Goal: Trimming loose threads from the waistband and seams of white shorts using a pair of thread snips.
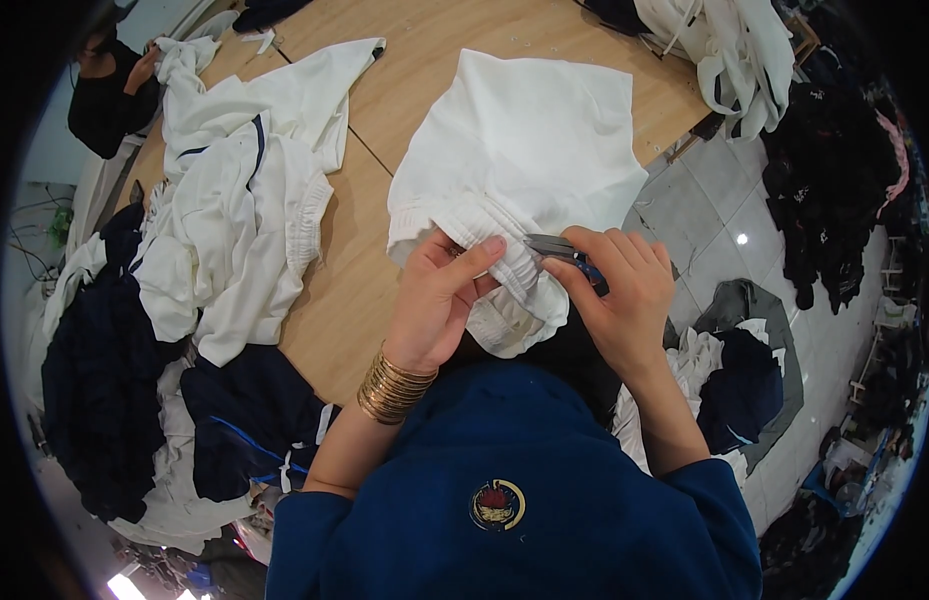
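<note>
White pants [524, 130] with a gathered elastic waistband lie over the table edge in front of me. My left hand [439, 280], with gold bangles at its wrist, pinches the waistband between thumb and fingers. In my right hand [624, 285] is a pair of thread snips [556, 247] with grey blades and a dark blue handle. The blades point left and lie against the waistband, close to my left fingertips. Whether a thread sits between them is too small to tell.
More white garments [244, 190] are heaped on the wooden table [314, 330] at left. Navy clothes [249, 425] hang off its near left edge. Other clothing piles, navy [739, 390] and black [824, 190], lie on the right. At far left another person [109, 95] handles white cloth.
</note>
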`<action>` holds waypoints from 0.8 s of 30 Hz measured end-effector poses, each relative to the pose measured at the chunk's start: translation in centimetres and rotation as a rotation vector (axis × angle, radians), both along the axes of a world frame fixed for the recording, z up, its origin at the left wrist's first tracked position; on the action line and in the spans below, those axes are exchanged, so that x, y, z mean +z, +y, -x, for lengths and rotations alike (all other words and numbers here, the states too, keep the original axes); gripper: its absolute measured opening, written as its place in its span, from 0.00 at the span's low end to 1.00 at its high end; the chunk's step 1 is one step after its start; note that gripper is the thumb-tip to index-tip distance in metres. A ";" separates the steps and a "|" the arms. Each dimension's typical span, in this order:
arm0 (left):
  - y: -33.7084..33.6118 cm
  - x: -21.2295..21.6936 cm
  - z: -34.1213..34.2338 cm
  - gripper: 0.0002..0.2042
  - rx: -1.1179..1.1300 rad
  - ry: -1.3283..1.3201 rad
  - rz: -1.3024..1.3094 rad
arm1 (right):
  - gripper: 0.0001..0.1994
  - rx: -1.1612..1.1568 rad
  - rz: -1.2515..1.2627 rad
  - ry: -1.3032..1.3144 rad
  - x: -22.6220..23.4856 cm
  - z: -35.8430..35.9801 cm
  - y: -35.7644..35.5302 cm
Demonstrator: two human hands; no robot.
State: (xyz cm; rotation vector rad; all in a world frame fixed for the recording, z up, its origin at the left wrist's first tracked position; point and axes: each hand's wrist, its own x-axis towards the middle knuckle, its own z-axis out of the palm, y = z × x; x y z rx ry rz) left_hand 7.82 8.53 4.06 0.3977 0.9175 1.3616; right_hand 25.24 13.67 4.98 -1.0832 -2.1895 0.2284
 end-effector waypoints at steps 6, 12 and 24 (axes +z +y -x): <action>0.2 0.2 -0.1 0.12 0.023 -0.072 -0.004 | 0.11 -0.013 0.033 0.016 -0.2 0.1 -0.1; 0.2 0.1 0.0 0.15 -0.026 -0.030 0.006 | 0.11 -0.035 0.220 0.193 -0.7 0.6 -0.6; 0.3 0.4 -0.1 0.12 -0.004 -0.080 0.036 | 0.11 0.039 0.186 0.145 -0.3 -0.4 -0.2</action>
